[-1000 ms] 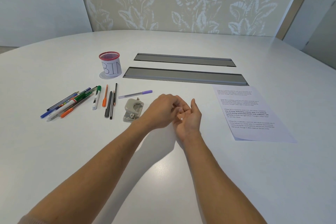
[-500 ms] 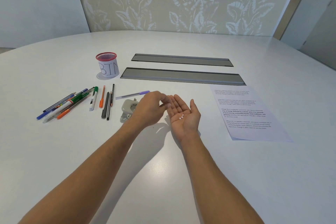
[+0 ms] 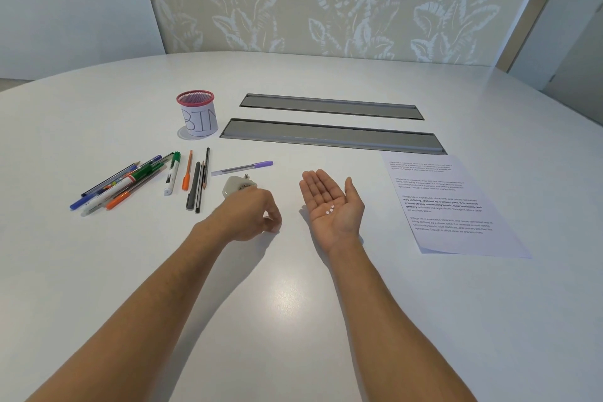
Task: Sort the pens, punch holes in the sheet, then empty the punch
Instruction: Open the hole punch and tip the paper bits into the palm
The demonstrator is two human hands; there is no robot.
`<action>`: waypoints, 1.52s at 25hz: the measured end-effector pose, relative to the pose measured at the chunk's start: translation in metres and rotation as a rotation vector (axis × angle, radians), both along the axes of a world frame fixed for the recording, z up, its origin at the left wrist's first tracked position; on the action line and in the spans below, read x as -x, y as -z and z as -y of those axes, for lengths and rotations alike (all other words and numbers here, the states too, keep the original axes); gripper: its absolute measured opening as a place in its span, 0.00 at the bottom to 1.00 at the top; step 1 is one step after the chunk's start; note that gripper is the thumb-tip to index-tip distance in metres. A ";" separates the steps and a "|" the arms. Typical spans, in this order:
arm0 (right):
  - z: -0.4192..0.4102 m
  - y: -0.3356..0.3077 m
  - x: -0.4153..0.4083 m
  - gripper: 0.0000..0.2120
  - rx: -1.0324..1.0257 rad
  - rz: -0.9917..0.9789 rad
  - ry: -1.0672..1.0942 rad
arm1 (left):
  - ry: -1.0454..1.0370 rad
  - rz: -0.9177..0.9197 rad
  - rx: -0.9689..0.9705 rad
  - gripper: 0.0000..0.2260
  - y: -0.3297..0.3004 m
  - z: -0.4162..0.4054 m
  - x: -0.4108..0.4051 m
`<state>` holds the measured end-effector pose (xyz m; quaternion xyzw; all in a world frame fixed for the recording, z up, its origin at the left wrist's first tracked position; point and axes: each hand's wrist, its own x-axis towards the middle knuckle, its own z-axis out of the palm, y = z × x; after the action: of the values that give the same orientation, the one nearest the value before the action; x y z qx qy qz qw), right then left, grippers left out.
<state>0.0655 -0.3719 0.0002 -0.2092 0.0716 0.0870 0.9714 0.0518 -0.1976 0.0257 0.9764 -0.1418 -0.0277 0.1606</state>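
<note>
My right hand (image 3: pixel 332 206) lies palm up just above the table, fingers straight, with three small white paper dots (image 3: pixel 329 210) on the palm. My left hand (image 3: pixel 249 214) is beside it to the left, fingers curled, thumb and fingertips together and down on the tabletop; nothing shows between them. The small grey hole punch (image 3: pixel 232 185) sits just beyond the left hand, partly hidden by it. The printed sheet (image 3: pixel 450 206) lies flat at the right. A bunch of pens and markers (image 3: pixel 127 183) lies at the left, with a purple-capped pen (image 3: pixel 243 168) apart from them.
A red mesh cup labelled BIN (image 3: pixel 197 114) stands at the back left. Two long grey cable hatches (image 3: pixel 329 137) are set into the white table behind my hands. Wall panels close off the far side.
My left hand has left the right palm, moving left and down to the tabletop with fingers curled. The right palm has opened flat, showing the three dots.
</note>
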 end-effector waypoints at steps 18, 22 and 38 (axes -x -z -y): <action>-0.002 0.002 -0.001 0.26 0.019 -0.008 -0.002 | 0.007 0.179 0.079 0.03 -0.009 0.029 0.009; 0.001 0.003 -0.002 0.25 0.092 -0.035 0.002 | 0.043 0.244 0.170 0.04 -0.021 0.054 0.003; 0.001 0.001 -0.001 0.26 0.019 -0.010 0.003 | -0.085 0.416 0.318 0.05 -0.023 0.048 -0.012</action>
<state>0.0668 -0.3729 -0.0004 -0.2178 0.0776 0.0859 0.9691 0.0641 -0.2456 0.0485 0.9287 -0.1330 0.2029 0.2804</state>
